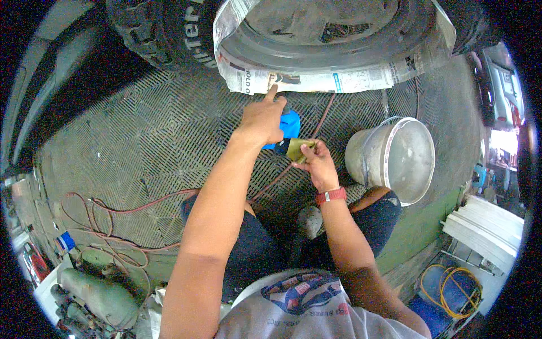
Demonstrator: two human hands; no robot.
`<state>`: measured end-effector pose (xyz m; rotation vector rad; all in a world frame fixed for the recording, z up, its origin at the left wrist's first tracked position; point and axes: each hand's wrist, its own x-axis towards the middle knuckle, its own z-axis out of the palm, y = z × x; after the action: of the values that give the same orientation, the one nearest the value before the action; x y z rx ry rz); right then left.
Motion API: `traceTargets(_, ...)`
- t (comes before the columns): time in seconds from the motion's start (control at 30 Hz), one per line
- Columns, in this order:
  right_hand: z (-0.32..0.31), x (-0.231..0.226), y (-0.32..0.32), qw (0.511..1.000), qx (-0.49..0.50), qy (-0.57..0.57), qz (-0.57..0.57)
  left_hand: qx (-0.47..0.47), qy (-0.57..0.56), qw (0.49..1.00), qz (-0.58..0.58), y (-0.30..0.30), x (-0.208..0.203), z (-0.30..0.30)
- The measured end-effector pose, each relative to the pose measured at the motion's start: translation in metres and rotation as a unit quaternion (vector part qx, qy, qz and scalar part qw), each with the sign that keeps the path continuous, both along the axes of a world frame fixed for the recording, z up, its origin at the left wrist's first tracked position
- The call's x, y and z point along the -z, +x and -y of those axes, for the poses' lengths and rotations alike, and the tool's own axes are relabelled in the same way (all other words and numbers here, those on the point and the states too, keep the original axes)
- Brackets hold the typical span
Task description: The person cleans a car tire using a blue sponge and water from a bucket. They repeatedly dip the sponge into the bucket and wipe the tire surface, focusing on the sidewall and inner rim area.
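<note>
My left hand (261, 118) reaches out under the tyre with its index finger stretched to the lower edge of the newspaper (361, 81). Its other fingers curl on a blue object with a black end (291, 124), mostly hidden by the hand, so its kind is unclear. Close beside it, my right hand (319, 165) pinches an olive-gold strip or folded sheet (301, 150) between thumb and fingers. The strip meets the black end of the blue object; whether they are joined I cannot tell. Newspaper wraps the rim area of the wheel (322, 42).
A whitish bucket (361, 155) with murky liquid stands to the right. A reddish hose (152, 209) loops over the patterned floor (135, 141). At lower left sits a green compressor tank (99, 296); at lower right, a coiled yellow cord (451, 291) on a blue container.
</note>
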<state>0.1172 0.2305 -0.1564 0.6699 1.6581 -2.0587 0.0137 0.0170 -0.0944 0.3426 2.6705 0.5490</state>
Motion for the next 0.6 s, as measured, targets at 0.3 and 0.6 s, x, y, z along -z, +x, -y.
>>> traceTargets(0.3, -0.021, -0.008, 0.022, 0.999, 0.021, -0.009, 0.041, -0.026, -0.05, 0.998, 0.021, -0.046, 0.02, -0.028)
traceTargets(0.6, -0.023, -0.018, 0.015, 0.99, 0.109, -0.058, 0.062, -0.042, -0.099, 0.991, 0.085, -0.057, 0.023, -0.025)
